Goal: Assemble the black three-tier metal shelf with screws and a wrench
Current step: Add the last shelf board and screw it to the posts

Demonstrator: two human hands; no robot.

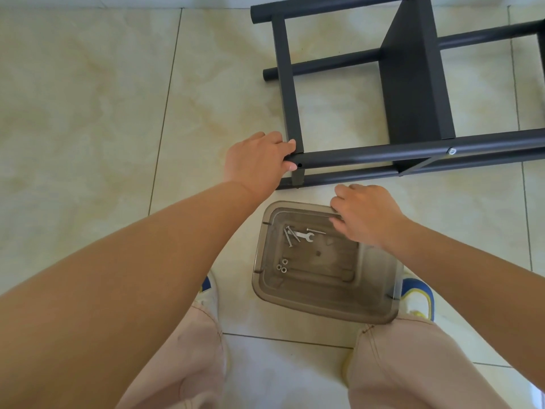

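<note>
Left hand (259, 160) grips end of near tube of black shelf frame (413, 93), lying on its side on tile floor (88, 113), tubes running left-right. Right hand (365, 216) pinches rim of clear bin (324, 308) holding wrench (305, 236), screws (289, 236), nuts (281, 266). No writing legible

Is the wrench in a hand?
No, the wrench lies in the box beside the screws.

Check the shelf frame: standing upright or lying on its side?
On its side. The shelf frame has its posts running level along the floor, its panel on edge, and the left hand grips one post's end.
</note>
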